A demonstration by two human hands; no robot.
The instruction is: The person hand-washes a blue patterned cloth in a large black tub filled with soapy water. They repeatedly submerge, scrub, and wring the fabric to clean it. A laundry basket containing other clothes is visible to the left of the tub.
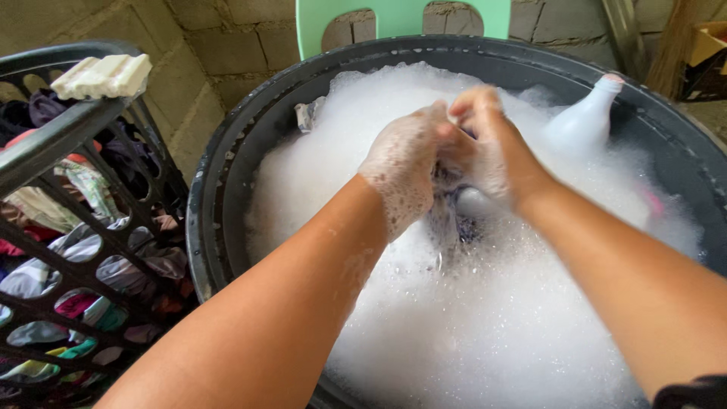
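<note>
A big black round basin (227,174) is full of white suds. Over its middle, my left hand (405,170), coated in foam, and my right hand (485,144) are closed together on a dark wet garment (454,220) that hangs down into the foam. The knuckles of both hands press against each other. Most of the garment is hidden by my hands and the suds.
A white plastic bottle (583,121) leans in the foam at the basin's far right. A black laundry basket (83,250) with several coloured clothes stands at left, a pale soap bar (102,76) on its rim. A green plastic chair (401,19) and block wall are behind.
</note>
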